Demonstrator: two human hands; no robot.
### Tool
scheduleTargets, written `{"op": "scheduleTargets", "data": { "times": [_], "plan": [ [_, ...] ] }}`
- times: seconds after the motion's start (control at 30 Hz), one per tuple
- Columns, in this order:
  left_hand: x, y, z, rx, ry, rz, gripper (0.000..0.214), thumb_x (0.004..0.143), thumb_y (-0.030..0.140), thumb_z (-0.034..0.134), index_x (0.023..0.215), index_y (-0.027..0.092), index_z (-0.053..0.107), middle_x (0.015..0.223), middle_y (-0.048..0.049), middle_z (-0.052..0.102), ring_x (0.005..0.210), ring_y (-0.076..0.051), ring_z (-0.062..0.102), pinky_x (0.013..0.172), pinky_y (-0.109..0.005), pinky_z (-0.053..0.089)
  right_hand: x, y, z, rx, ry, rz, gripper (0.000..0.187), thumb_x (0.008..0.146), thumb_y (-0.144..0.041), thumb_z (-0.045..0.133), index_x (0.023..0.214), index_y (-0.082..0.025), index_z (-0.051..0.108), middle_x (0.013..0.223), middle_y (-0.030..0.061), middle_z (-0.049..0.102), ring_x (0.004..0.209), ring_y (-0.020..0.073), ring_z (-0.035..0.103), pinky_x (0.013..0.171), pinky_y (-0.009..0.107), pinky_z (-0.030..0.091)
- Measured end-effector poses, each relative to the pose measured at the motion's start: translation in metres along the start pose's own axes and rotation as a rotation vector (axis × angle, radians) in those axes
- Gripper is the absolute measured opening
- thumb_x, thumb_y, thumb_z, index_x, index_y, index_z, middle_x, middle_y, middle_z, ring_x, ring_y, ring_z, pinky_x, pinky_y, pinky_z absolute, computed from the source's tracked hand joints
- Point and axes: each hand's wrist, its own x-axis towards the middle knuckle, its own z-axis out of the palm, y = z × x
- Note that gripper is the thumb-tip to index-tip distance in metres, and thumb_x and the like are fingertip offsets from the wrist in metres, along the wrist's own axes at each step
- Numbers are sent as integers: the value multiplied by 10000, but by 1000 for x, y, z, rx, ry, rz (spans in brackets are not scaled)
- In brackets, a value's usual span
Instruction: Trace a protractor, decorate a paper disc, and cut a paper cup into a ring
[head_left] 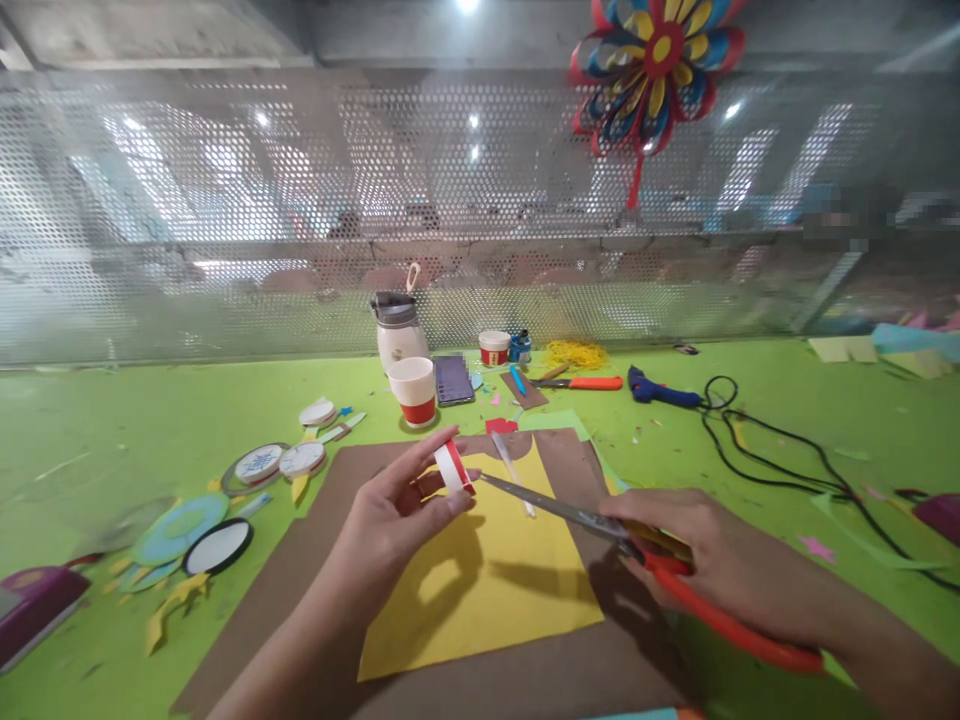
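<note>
My left hand pinches a short white-and-red paper cup piece between fingertips and thumb, above a yellow sheet. Scissors with red-orange handles are in my right hand. Their blades point left, and the tip is close to the cup piece; whether they touch, I cannot tell. Something yellowish shows under my right fingers, its kind unclear. Beneath the yellow sheet lies brown cardboard. A thin white stick rests on the sheet, with a red scrap just beyond it.
Behind stand a red-and-white paper cup, a flask and a phone. A knife with an orange handle and a blue glue gun with black cord lie right. Leftward are paper discs and a purple object.
</note>
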Motion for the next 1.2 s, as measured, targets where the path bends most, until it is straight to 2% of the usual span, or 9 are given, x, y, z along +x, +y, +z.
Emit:
{"op": "scheduleTargets", "data": {
  "times": [0.1, 0.23, 0.37, 0.53, 0.7, 0.9, 1.03, 1.2],
  "plan": [
    [-1, 2, -1, 26, 8, -8, 603, 773, 343, 825, 1338, 247, 636, 1333, -90, 673, 1071, -268, 673, 936, -396, 556, 0, -1, -1, 3, 32, 16, 249, 819, -191, 613, 995, -296, 755, 928, 6, 773, 831, 221, 700, 744, 283, 554],
    [-2, 5, -2, 70, -51, -7, 496, 857, 383, 741, 1318, 223, 650, 1289, -98, 692, 1095, -267, 647, 943, -377, 536, 0, 0, -3, 45, 22, 28, 274, 816, -181, 617, 1033, -268, 758, 932, 14, 770, 816, 209, 696, 754, 275, 553],
    [-3, 5, -2, 21, -88, 42, 511, 850, 344, 742, 1331, 273, 587, 1276, -83, 679, 1017, -240, 651, 802, -325, 535, 0, 5, -2, 119, -78, 61, 339, 795, -161, 644, 1103, -262, 743, 934, 2, 765, 781, 183, 685, 730, 245, 541],
    [-5, 9, -4, 20, -143, 29, 293, 894, 376, 687, 1155, 251, 639, 1022, -49, 708, 873, -182, 595, 702, -269, 480, -1, 10, 3, 169, -188, 52, 288, 809, -181, 668, 1080, -241, 742, 863, -4, 735, 736, 158, 658, 669, 218, 521],
    [-5, 10, -6, 40, -197, 35, 391, 881, 385, 700, 1240, 236, 660, 1062, -78, 711, 918, -210, 581, 706, -278, 471, -4, 5, 5, 208, -136, 58, 278, 811, -198, 682, 1079, -235, 744, 866, 1, 719, 728, 149, 647, 642, 205, 508],
    [-1, 6, -9, 19, -251, 7, 381, 873, 342, 722, 1242, 253, 689, 1108, -68, 707, 901, -187, 571, 715, -265, 476, -2, 3, 3, 249, -240, 69, 213, 806, -182, 678, 1010, -204, 735, 799, -10, 694, 705, 136, 610, 659, 199, 486],
    [1, 5, -10, 0, -281, -9, 353, 880, 317, 722, 1227, 264, 700, 1111, -58, 706, 885, -167, 566, 720, -255, 472, -3, 6, 3, 251, -224, 77, 253, 802, -196, 692, 1052, -208, 730, 830, 0, 699, 718, 141, 607, 645, 198, 470],
    [3, 4, -10, -25, -316, -66, 352, 868, 334, 740, 1210, 256, 707, 1076, -71, 721, 933, -202, 617, 701, -263, 473, -4, 6, 3, 280, -226, 98, 267, 804, -208, 697, 1069, -213, 728, 854, 9, 701, 721, 144, 604, 633, 205, 464]
  ]
}}
